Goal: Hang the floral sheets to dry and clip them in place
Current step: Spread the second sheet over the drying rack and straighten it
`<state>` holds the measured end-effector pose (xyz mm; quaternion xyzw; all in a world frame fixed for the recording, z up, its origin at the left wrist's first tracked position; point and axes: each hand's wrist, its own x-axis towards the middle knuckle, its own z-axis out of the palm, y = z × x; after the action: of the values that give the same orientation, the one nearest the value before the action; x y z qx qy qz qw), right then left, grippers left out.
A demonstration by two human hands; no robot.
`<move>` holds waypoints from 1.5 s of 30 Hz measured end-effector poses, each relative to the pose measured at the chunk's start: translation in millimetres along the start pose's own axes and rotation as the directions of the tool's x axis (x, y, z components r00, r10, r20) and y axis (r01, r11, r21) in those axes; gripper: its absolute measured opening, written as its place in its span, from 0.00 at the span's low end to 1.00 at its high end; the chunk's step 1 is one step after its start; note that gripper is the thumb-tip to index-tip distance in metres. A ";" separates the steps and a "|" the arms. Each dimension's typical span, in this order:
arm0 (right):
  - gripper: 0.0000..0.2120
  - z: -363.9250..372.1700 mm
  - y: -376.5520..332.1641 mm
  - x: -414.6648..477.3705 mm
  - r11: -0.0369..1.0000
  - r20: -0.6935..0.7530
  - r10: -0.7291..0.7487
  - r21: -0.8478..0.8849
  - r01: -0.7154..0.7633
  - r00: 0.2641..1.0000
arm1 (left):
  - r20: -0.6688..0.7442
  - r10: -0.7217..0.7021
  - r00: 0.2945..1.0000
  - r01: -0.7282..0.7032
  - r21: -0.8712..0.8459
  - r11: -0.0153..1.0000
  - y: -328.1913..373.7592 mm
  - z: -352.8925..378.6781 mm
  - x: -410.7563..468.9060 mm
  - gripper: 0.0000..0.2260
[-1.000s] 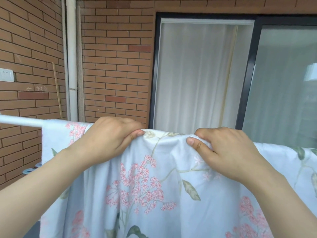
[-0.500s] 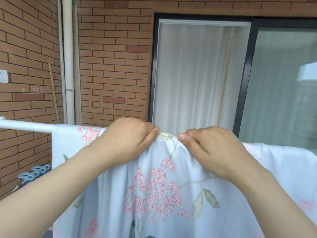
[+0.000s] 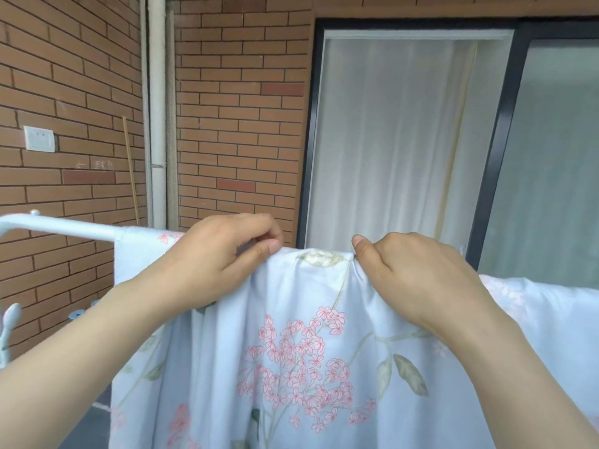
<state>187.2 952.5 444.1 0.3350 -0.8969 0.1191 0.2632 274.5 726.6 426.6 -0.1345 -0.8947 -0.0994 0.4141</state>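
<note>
The floral sheet [image 3: 308,351], pale blue with pink blossom clusters and green leaves, hangs draped over a white drying rail [image 3: 64,226]; its top fold lies along the rail and the cloth falls towards the camera in loose vertical folds; it stretches from just right of the bare stretch of rail to the right edge of the view. The left hand [image 3: 214,264] grips the top fold, thumb pressed against curled fingers with the cloth pinched between them; the right hand [image 3: 418,280] grips the same fold a little further along, its fingers curled into a bunch of fabric and the thumb tip raised above it; between the two hands a short span of the fold shows a cream flower. A pale blue clip [image 3: 11,319] stands at the left edge, below the rail and apart from the sheet. Behind are a brick wall [image 3: 240,124], a white drainpipe [image 3: 158,108] in the corner, a thin stick [image 3: 130,170] leaning beside it, a white wall switch [image 3: 39,139], and a black-framed glass door [image 3: 496,140] with a white curtain [image 3: 389,140] behind the glass.
</note>
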 end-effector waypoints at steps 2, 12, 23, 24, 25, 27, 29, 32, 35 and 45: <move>0.27 -0.5 -0.2 -0.2 1.000 -0.006 0.005 0.007 -0.005 1.000 | -0.002 0.028 1.000 -0.028 -0.016 0.999 -2.2 -2.7 -4.6 0.08; 0.23 4.6 -2.9 5.9 0.999 -0.103 -0.038 -0.031 0.035 0.994 | -0.145 0.069 0.987 -0.072 -0.019 0.997 -10.1 7.2 -5.1 0.07; 0.26 23.4 -54.3 5.0 0.981 -0.259 0.044 -0.171 -0.090 0.965 | -0.101 0.069 0.992 -0.074 -0.047 0.996 -19.9 0.3 -1.7 0.05; 0.27 24.3 -55.1 6.7 0.979 -0.236 0.046 -0.181 -0.090 0.971 | -0.093 0.065 0.994 -0.069 -0.037 0.997 -21.5 -1.6 -1.0 0.05; 0.27 25.2 -54.7 7.0 0.984 -0.217 0.047 -0.160 -0.083 0.975 | -0.083 0.065 0.994 -0.068 -0.026 0.997 -22.8 -3.8 -0.3 0.06; 0.27 22.6 -54.3 7.2 0.994 -0.232 0.057 -0.081 -0.078 0.971 | -0.063 0.073 0.995 -0.074 -0.011 0.997 -27.0 -8.6 0.0 0.06; 0.28 18.0 -54.4 7.3 0.997 -0.222 0.074 -0.014 -0.079 0.972 | -0.040 0.078 0.996 -0.078 0.005 0.997 -32.9 -13.8 -2.6 0.08; 0.28 16.9 -55.1 9.4 0.995 -0.188 0.099 0.015 -0.098 0.977 | 0.019 0.122 0.992 -0.124 0.114 0.986 -41.6 -19.8 -7.9 0.10; 0.29 18.0 -63.2 10.4 0.995 -0.190 0.097 -0.018 -0.103 0.977 | 0.053 0.143 0.988 -0.149 0.169 0.974 -50.3 -25.5 -13.0 0.12; 0.25 19.8 -63.4 13.6 0.990 -0.202 0.132 -0.021 -0.139 0.970 | -0.017 0.143 0.990 -0.139 0.139 0.980 -46.3 -16.4 -16.6 0.10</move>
<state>212.8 890.1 437.6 0.2548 -0.8885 0.1540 0.3492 281.6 675.5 421.2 -0.1674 -0.8821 -0.0096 0.4402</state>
